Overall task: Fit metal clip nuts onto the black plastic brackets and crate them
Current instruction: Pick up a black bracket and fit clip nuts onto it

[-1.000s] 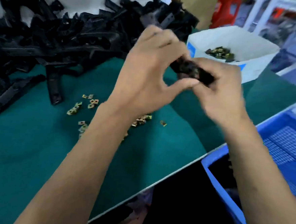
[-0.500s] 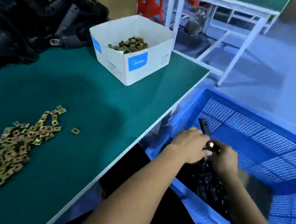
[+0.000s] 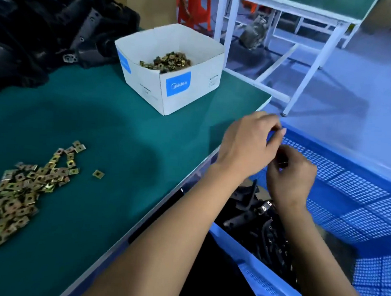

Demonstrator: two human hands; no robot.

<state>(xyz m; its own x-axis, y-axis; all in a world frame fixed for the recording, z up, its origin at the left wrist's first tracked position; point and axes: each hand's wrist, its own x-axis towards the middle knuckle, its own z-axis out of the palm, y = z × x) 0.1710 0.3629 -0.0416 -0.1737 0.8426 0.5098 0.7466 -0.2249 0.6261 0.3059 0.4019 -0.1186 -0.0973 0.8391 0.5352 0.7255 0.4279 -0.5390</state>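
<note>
Both my hands hover over the blue mesh crate (image 3: 354, 182) just past the table's right edge. My left hand (image 3: 248, 144) is higher, with fingers loosely curled and blurred, and I see nothing in it. Just below and to the right is my right hand (image 3: 291, 180), fingers bent inward, with no bracket in it. Fitted black brackets (image 3: 261, 224) lie piled in the crate's near corner beneath my wrists. Loose brass clip nuts (image 3: 18, 188) spread over the green table at the left. A heap of bare black brackets (image 3: 43, 31) fills the far left.
A white cardboard box (image 3: 185, 87) holding more clip nuts stands at the table's far right end. The green table edge (image 3: 163, 201) runs diagonally beside the crate. A white-framed bench (image 3: 311, 63) and an orange stool (image 3: 195, 6) stand on the floor beyond.
A second ago both hands worked a bracket above the table. They carried it down into the crate, and now they are raised above the crate without it.
</note>
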